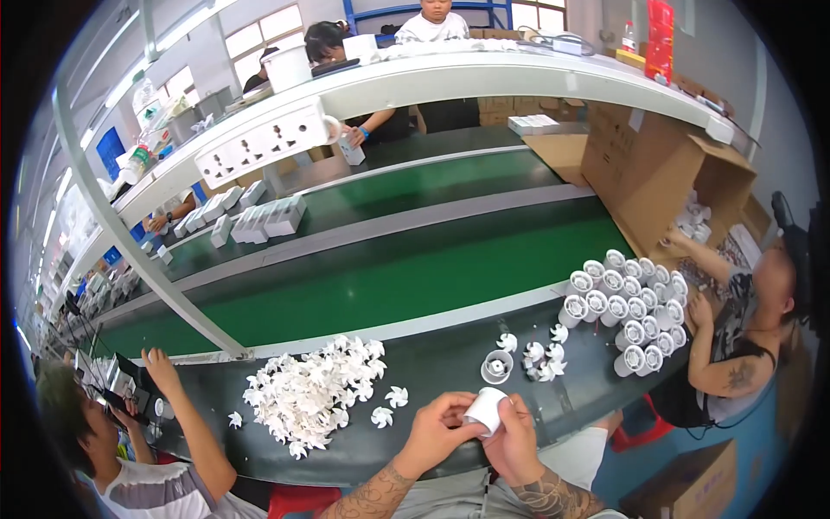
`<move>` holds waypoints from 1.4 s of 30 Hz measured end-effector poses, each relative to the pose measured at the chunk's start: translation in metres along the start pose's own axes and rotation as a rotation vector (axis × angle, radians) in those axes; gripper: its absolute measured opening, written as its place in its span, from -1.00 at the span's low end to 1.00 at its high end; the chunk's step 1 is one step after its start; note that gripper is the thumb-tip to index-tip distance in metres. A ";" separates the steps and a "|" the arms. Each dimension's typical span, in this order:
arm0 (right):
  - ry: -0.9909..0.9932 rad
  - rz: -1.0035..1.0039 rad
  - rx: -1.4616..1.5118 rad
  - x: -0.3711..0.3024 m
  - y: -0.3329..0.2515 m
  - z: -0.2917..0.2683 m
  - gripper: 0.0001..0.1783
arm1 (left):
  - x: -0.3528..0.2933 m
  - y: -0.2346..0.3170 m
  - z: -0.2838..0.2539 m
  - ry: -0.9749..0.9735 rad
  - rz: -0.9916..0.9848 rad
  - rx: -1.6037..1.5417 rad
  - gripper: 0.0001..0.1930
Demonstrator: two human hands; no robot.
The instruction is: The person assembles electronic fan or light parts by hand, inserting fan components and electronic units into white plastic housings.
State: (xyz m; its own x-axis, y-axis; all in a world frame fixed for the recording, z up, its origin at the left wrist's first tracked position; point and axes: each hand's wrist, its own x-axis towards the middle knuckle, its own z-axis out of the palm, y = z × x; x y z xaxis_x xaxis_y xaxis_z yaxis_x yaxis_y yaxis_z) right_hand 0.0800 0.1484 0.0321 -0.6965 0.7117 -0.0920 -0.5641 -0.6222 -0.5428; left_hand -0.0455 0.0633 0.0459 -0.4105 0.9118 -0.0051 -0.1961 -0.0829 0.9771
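Between my two hands, above the near edge of the dark work table (415, 450), is a white plastic cup-shaped housing (487, 409). My left hand (439, 430) grips its left side with fingers bent round it. On the other side, the fingers and thumb of my right hand (515, 439) close on it. The inside of this housing is turned out of sight. Just beyond stands a similar white housing (496, 367), its open top showing a round core. Loose white fan impellers (545, 361) lie to its right, with a large heap of impellers (316, 394) to the left.
Several white housings (635, 307) stand grouped at the right, near a seated co-worker (743, 337) and an open carton (666, 164). A green conveyor belt (432, 259) runs behind the table. Another co-worker (164, 450) sits at left. A shelf with a power strip (264, 143) hangs above.
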 end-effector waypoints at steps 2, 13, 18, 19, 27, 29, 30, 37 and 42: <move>0.025 -0.015 -0.002 -0.008 -0.013 0.001 -0.85 | -0.003 0.007 0.016 -0.057 -0.026 0.166 -0.61; 0.076 0.101 -0.408 -0.033 -0.043 -0.035 -0.82 | -0.006 0.002 0.044 -0.078 0.028 0.483 -0.55; -0.076 -0.211 -1.155 0.011 -0.076 -0.028 -0.68 | -0.002 -0.008 0.032 -0.063 0.174 0.543 -0.63; -0.128 -0.370 -1.388 0.035 -0.087 -0.013 -0.65 | -0.004 -0.012 0.024 0.002 0.144 0.565 -0.66; -0.349 -0.563 -1.939 0.313 -0.036 -0.012 -0.60 | -0.026 -0.022 -0.015 0.336 0.220 0.831 -0.75; -0.423 -0.440 -1.967 0.337 -0.048 -0.026 -0.49 | -0.026 -0.018 -0.024 0.399 0.412 1.034 -0.71; -0.501 -0.420 -1.957 0.338 -0.052 -0.021 -0.41 | -0.030 -0.019 -0.032 0.413 0.393 1.031 -0.71; 0.236 -0.802 -2.500 0.166 -0.131 -0.027 -0.42 | -0.045 -0.018 -0.058 0.492 0.144 1.624 -0.71; 0.328 -0.791 -2.487 0.125 -0.144 -0.089 -0.53 | -0.034 -0.019 -0.059 0.333 0.208 1.517 -0.69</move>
State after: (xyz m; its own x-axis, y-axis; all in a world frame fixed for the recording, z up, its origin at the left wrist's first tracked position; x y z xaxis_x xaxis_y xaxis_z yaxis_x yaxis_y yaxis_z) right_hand 0.1134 0.3559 0.0247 -0.5597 0.6456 0.5195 0.7630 0.6461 0.0192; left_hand -0.0804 0.0105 0.0148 -0.5263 0.7927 0.3075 0.8479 0.4623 0.2594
